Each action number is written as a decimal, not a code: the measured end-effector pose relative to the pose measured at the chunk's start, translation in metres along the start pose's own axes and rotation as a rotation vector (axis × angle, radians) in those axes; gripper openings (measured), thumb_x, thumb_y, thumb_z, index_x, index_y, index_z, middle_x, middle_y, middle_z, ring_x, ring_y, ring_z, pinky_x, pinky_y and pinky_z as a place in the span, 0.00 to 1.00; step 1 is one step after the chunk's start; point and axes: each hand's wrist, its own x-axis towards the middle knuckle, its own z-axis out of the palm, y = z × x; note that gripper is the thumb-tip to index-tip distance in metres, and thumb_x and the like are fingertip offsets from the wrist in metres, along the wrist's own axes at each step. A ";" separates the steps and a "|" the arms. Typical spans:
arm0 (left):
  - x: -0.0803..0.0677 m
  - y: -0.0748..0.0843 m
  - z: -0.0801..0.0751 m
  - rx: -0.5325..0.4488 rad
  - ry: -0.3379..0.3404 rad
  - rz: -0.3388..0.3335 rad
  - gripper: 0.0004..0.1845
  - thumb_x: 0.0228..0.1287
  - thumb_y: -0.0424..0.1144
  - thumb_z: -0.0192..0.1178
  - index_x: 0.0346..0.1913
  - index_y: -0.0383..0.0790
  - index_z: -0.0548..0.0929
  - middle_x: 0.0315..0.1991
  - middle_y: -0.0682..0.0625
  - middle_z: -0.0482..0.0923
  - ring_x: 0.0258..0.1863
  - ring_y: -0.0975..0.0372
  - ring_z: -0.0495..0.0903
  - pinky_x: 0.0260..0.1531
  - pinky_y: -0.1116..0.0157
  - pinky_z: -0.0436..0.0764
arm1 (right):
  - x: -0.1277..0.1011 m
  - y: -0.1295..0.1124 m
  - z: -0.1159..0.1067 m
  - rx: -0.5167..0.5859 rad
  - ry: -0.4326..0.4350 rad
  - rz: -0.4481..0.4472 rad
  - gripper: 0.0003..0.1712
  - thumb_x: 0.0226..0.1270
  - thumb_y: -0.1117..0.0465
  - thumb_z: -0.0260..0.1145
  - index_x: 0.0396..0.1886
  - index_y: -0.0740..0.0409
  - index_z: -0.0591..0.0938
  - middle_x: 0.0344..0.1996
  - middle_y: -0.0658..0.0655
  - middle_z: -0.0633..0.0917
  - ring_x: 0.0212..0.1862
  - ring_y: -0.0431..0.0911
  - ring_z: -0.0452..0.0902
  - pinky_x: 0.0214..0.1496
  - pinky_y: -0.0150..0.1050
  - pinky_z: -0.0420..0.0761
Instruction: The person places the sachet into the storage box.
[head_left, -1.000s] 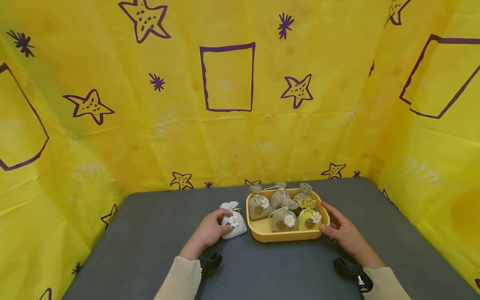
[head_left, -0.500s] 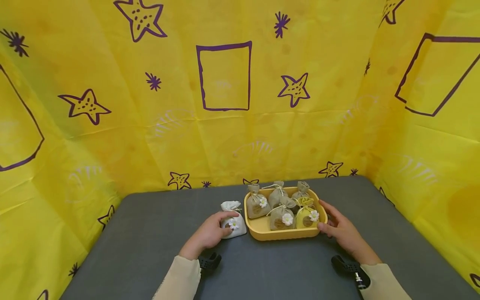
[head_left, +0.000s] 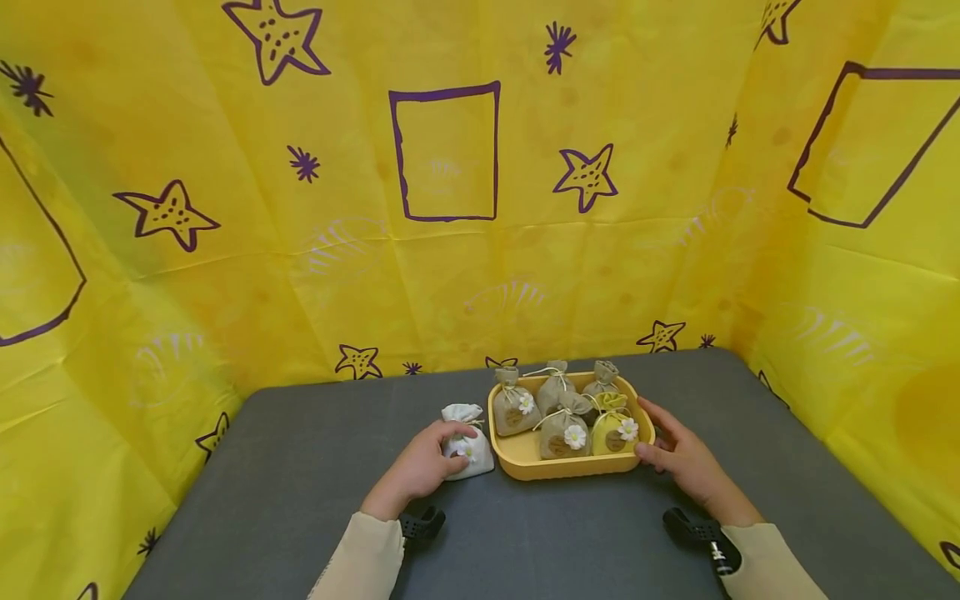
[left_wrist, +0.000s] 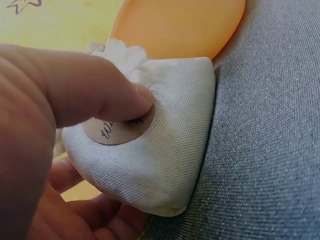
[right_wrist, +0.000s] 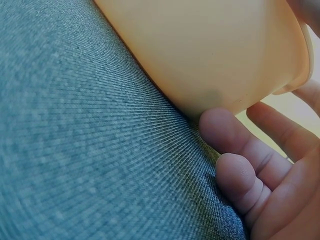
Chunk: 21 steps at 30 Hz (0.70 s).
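Note:
A small white drawstring sachet (head_left: 482, 458) with a white flower stands on the grey table, just left of the yellow tray (head_left: 573, 472). My left hand (head_left: 418, 465) grips it from the left. In the left wrist view the thumb (left_wrist: 100, 90) presses on the sachet's round label, with the other fingers behind the cloth. At the tray's right end my right hand (head_left: 690, 471) holds the rim, its thumb at the front corner and its fingers along the side. The right wrist view shows two curled fingertips (right_wrist: 220, 129) low beside the tray wall.
Inside the tray stand several beige sachets (head_left: 553, 439) and one yellow sachet (head_left: 606, 429), with bare tray floor at the front left. A yellow patterned cloth (head_left: 442, 283) encloses the grey table (head_left: 337, 433) at the back and sides.
The head view has shifted slightly. My left fingers have moved a little on the white sachet, and the thumb now covers part of its flower. The right hand keeps its hold on the tray.

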 end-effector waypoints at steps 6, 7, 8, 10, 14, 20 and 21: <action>-0.001 0.000 -0.004 -0.037 0.036 0.001 0.18 0.56 0.33 0.70 0.50 0.52 0.85 0.43 0.51 0.75 0.38 0.56 0.72 0.36 0.57 0.73 | 0.002 0.000 -0.001 -0.001 0.002 -0.004 0.44 0.70 0.60 0.68 0.79 0.58 0.56 0.70 0.69 0.63 0.38 0.46 0.78 0.33 0.37 0.77; -0.001 -0.001 -0.005 -0.043 0.043 -0.006 0.18 0.55 0.32 0.69 0.50 0.52 0.85 0.43 0.52 0.75 0.37 0.55 0.72 0.35 0.58 0.73 | 0.002 0.000 -0.001 -0.004 0.001 -0.004 0.44 0.70 0.60 0.68 0.79 0.58 0.56 0.71 0.70 0.63 0.38 0.46 0.78 0.33 0.37 0.77; -0.002 -0.001 -0.007 -0.046 0.052 -0.015 0.19 0.55 0.32 0.69 0.49 0.53 0.85 0.43 0.52 0.75 0.37 0.55 0.72 0.35 0.58 0.73 | 0.003 0.000 -0.001 -0.004 0.002 0.002 0.44 0.69 0.59 0.68 0.79 0.57 0.57 0.71 0.69 0.63 0.39 0.46 0.78 0.33 0.37 0.77; -0.003 -0.001 -0.010 -0.055 0.071 -0.025 0.19 0.53 0.31 0.67 0.48 0.53 0.86 0.44 0.52 0.76 0.37 0.55 0.72 0.34 0.58 0.73 | 0.003 0.001 0.000 -0.007 -0.004 0.001 0.44 0.70 0.59 0.68 0.79 0.58 0.57 0.70 0.69 0.63 0.39 0.47 0.78 0.34 0.37 0.77; -0.006 0.003 -0.018 -0.094 0.119 -0.039 0.19 0.52 0.30 0.67 0.47 0.52 0.87 0.47 0.51 0.77 0.40 0.55 0.73 0.36 0.58 0.73 | 0.004 0.004 0.000 -0.005 -0.003 0.002 0.44 0.69 0.59 0.68 0.79 0.57 0.58 0.70 0.68 0.64 0.38 0.47 0.79 0.33 0.38 0.77; -0.007 0.014 -0.026 -0.203 0.210 -0.012 0.19 0.56 0.28 0.68 0.49 0.51 0.87 0.46 0.50 0.79 0.38 0.55 0.74 0.36 0.59 0.75 | 0.003 0.004 -0.001 -0.003 -0.010 -0.003 0.44 0.70 0.59 0.68 0.79 0.57 0.57 0.70 0.69 0.63 0.39 0.47 0.78 0.34 0.38 0.78; -0.006 0.016 -0.027 -0.233 0.222 -0.002 0.19 0.57 0.28 0.68 0.50 0.51 0.87 0.44 0.49 0.79 0.37 0.55 0.75 0.35 0.60 0.75 | 0.002 0.004 -0.001 -0.002 -0.010 -0.004 0.44 0.70 0.59 0.68 0.79 0.58 0.57 0.70 0.69 0.63 0.39 0.47 0.78 0.34 0.38 0.77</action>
